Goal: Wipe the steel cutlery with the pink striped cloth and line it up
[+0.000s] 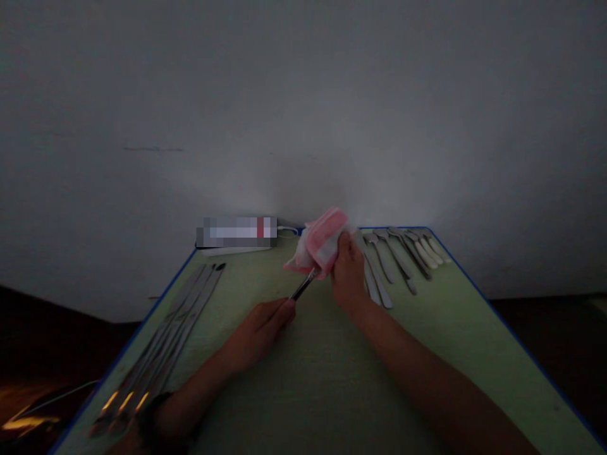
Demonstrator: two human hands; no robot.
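Cloth, pink and white (327, 237), is up over the middle of the green table with blue edging (303, 392), covering one end of a slim shiny metal utensil (303, 284). I have my left hand (272, 319) closed on the utensil's exposed end, my right hand (348, 272) closed on the cloth. Left side: long silver metal utensils (183, 322) side by side, slanting toward my left forearm. Right side: metal cutlery (396, 253) in a loose row, cream-handled pieces (429, 249) outermost. Back left: pixelated pale object (237, 232), white cable (287, 230) beside it. Can't tell the utensil's covered shape.
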